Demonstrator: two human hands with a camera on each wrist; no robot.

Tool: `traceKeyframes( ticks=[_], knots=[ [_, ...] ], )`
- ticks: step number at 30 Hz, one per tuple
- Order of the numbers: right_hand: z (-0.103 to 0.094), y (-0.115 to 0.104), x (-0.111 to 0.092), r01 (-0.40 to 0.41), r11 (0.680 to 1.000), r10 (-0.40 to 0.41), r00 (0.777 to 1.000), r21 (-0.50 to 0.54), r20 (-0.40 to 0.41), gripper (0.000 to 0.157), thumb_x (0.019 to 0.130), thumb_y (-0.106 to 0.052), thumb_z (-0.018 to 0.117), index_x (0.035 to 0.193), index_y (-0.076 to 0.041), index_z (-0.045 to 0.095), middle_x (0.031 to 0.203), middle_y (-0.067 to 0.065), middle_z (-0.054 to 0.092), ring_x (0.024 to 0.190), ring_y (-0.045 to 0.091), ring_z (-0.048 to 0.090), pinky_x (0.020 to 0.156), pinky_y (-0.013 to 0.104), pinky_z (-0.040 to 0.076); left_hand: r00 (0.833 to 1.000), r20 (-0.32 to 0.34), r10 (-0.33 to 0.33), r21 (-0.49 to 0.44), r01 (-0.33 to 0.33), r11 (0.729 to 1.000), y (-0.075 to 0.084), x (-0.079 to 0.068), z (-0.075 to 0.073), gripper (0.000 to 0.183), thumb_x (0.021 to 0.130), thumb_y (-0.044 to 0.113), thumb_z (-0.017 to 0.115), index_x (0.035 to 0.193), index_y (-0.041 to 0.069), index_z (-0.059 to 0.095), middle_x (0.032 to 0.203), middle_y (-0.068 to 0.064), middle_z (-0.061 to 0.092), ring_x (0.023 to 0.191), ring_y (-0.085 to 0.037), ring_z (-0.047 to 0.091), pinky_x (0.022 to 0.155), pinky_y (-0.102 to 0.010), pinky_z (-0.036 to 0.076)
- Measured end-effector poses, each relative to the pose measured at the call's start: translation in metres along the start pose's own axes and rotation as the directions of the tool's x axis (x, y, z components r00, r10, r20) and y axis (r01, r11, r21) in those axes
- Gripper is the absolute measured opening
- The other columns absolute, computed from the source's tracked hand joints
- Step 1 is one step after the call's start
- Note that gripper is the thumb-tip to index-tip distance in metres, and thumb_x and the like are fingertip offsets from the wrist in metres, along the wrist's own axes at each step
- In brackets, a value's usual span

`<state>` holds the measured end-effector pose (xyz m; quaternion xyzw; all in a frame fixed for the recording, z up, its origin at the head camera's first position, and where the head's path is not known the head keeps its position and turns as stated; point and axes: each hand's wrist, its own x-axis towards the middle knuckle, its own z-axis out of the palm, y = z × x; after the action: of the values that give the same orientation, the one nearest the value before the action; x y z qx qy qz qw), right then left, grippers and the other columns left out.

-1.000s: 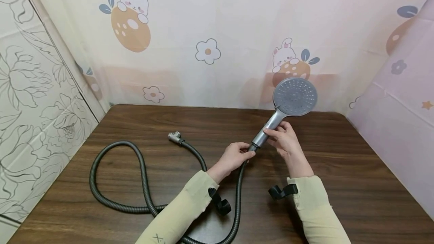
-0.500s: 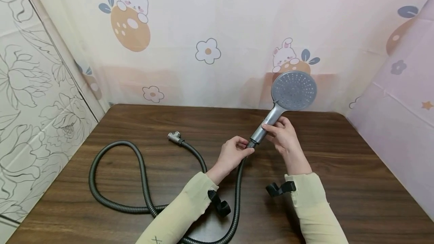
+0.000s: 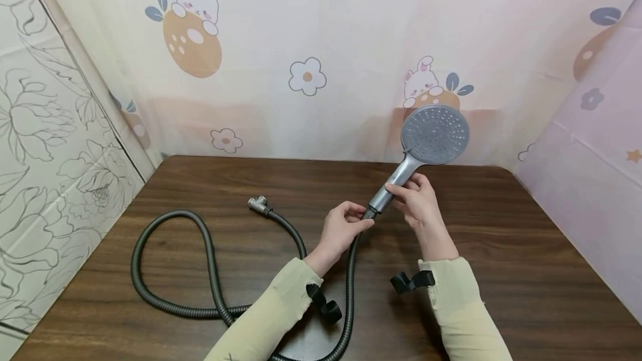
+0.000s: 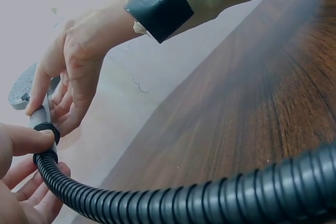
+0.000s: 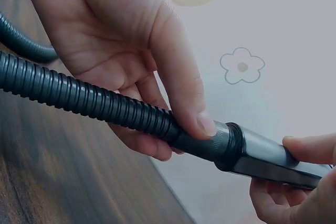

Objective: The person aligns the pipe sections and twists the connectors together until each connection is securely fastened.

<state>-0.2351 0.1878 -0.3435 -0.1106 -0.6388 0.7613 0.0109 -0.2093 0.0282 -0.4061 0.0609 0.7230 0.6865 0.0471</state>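
A grey handheld shower head (image 3: 435, 134) is held tilted above the table, its nozzle face toward the head camera. My right hand (image 3: 422, 208) grips its handle (image 5: 262, 153) between thumb and fingers. At the handle's lower end, my left hand (image 3: 340, 234) pinches the end nut (image 5: 202, 144) of a dark ribbed shower hose (image 3: 350, 288). The left wrist view has the nut against the handle's black collar (image 4: 47, 128), with a pale strip between them. How far it is threaded on cannot be told. From the left fingers the hose hangs down to the table.
The hose's other end, a metal angled connector (image 3: 259, 204), lies on the brown wooden table (image 3: 501, 238). A wide hose loop (image 3: 137, 272) spreads at the left. A patterned curtain (image 3: 351, 43) stands behind the table. Each wrist carries a black camera mount (image 3: 412, 281).
Both hands have lifted the shower head slightly and shifted it a little to the left. The left fingers stay on the nut, and the right hand keeps its grip on the handle.
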Motion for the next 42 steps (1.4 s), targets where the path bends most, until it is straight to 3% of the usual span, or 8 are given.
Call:
traceKeyframes(
  ticks=[10, 17, 23, 31, 42],
  knots=[
    [0.0009, 0.0002, -0.0007, -0.005, 1.000, 0.005, 1.000, -0.023, -0.019, 0.050, 0.082, 0.002, 0.061, 0.122, -0.012, 0.034, 0.120, 0.006, 0.047, 0.087, 0.008, 0.055, 0.070, 0.021, 0.050, 1.000, 0.002, -0.013, -0.042, 0.013, 0.999, -0.0011, -0.0006, 0.0011, 0.025, 0.078, 0.016, 0.071, 0.100, 0.008, 0.061, 0.089, -0.005, 0.064, 0.073, -0.010, 0.061, 0.064, -0.023, 0.051],
    [0.0012, 0.0010, -0.0010, -0.014, 1.000, 0.014, 1.000, 0.000, -0.021, 0.047, 0.082, 0.002, 0.061, 0.118, -0.014, 0.036, 0.114, 0.003, 0.049, 0.083, 0.006, 0.056, 0.071, 0.022, 0.050, 0.999, -0.009, 0.031, -0.053, -0.032, 0.998, -0.0020, -0.0004, 0.0018, 0.020, 0.085, 0.018, 0.064, 0.099, 0.005, 0.063, 0.090, -0.007, 0.065, 0.075, -0.011, 0.061, 0.064, -0.021, 0.049],
    [0.0023, 0.0021, -0.0011, -0.003, 1.000, 0.002, 1.000, -0.010, -0.026, 0.046, 0.082, 0.003, 0.061, 0.118, -0.014, 0.037, 0.113, 0.003, 0.050, 0.084, 0.007, 0.056, 0.071, 0.022, 0.050, 0.999, 0.046, 0.010, -0.132, -0.003, 0.991, -0.0034, -0.0007, 0.0025, 0.021, 0.086, 0.018, 0.062, 0.102, 0.004, 0.060, 0.089, -0.009, 0.065, 0.076, -0.019, 0.066, 0.067, -0.026, 0.053],
    [0.0042, 0.0036, -0.0016, 0.019, 1.000, -0.019, 0.999, 0.012, -0.029, 0.042, 0.081, 0.005, 0.060, 0.110, -0.016, 0.039, 0.104, -0.001, 0.051, 0.084, 0.007, 0.056, 0.069, 0.022, 0.051, 0.999, 0.023, -0.032, -0.097, 0.034, 0.995, -0.0015, -0.0021, 0.0006, 0.027, 0.078, 0.016, 0.072, 0.100, 0.006, 0.060, 0.089, -0.006, 0.064, 0.073, -0.011, 0.063, 0.066, -0.025, 0.052],
    [0.0050, 0.0041, -0.0012, 0.047, 0.998, -0.046, 0.999, 0.044, -0.023, 0.043, 0.080, 0.006, 0.063, 0.108, -0.016, 0.039, 0.100, -0.001, 0.053, 0.080, 0.005, 0.057, 0.066, 0.021, 0.051, 0.998, 0.054, -0.008, -0.152, 0.016, 0.988, -0.0021, -0.0002, 0.0030, 0.022, 0.087, 0.013, 0.061, 0.104, 0.000, 0.058, 0.090, -0.015, 0.064, 0.070, -0.013, 0.063, 0.067, -0.027, 0.054]
  ],
)
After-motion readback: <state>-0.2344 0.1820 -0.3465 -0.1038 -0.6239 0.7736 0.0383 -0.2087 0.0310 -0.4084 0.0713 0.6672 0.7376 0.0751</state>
